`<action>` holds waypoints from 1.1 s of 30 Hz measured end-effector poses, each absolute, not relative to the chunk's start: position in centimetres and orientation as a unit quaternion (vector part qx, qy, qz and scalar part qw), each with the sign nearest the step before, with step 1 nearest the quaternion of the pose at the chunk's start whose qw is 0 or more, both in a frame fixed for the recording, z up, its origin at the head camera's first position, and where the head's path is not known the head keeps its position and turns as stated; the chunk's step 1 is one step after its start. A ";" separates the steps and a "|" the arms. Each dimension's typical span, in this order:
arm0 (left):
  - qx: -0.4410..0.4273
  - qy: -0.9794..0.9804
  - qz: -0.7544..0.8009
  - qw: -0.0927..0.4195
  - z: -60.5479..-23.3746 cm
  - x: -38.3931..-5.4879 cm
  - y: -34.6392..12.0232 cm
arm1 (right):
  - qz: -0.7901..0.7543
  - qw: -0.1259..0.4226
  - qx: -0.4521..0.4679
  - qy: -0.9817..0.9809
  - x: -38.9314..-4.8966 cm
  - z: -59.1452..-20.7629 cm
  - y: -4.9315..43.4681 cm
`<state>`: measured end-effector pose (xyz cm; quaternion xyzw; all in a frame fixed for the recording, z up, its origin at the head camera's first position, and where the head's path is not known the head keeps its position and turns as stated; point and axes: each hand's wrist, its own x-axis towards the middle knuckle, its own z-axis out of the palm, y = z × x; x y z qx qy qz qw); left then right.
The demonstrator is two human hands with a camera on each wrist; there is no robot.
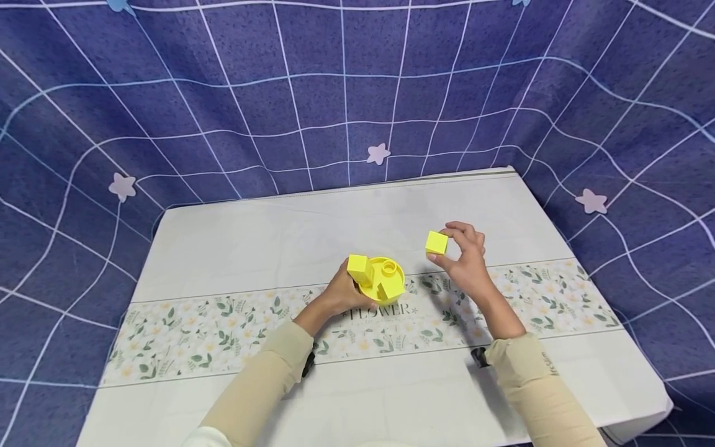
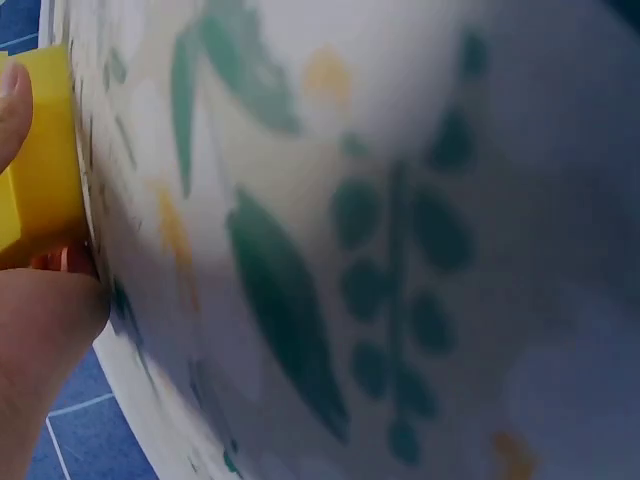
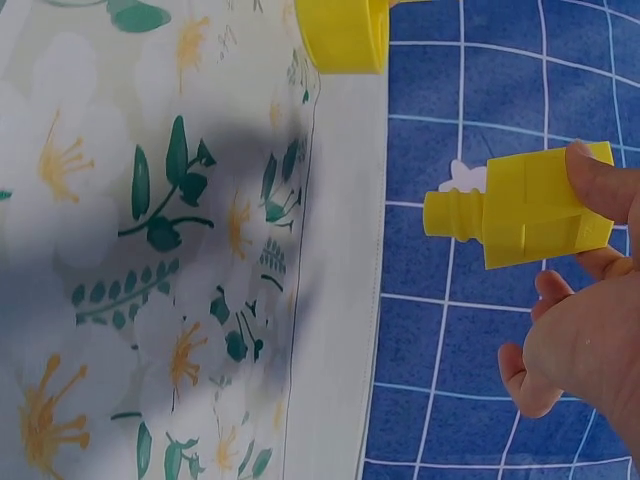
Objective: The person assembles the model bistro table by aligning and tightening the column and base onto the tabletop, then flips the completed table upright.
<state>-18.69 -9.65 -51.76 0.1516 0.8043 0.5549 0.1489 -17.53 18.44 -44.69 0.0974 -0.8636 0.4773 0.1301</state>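
Note:
My left hand point(image 1: 339, 292) grips a round yellow base point(image 1: 380, 274) from its left side, above the tablecloth. A tall yellow block point(image 1: 358, 267) stands on the base's left part. Also on it are a ring-shaped socket point(image 1: 389, 268) and a yellow angular piece point(image 1: 393, 287). To the right, my right hand point(image 1: 469, 264) pinches a separate yellow block point(image 1: 436, 243) between thumb and fingers. The right wrist view shows that block's ribbed round stem point(image 3: 455, 214) pointing toward the left of the picture. Only part of the left hand point(image 2: 45, 330) and a yellow surface point(image 2: 50, 160) appear in the left wrist view.
A white tablecloth point(image 1: 268, 242) with a floral band point(image 1: 212, 329) covers the table. Dark blue curtains point(image 1: 313, 99) with a white grid and stars hang behind and at both sides. A pale rounded edge point(image 1: 385, 444) shows at the table's front.

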 end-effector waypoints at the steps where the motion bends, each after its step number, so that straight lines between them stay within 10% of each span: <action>1: 0.145 0.810 0.550 0.142 -51.8 -18.6 -9.6 | 0.478 0.128 0.097 -0.864 -17.5 -44.7 18.4; 33: 0.139 0.849 0.492 0.133 -52.1 -19.2 -8.9 | 0.505 0.120 0.096 -0.849 -17.5 -44.6 17.1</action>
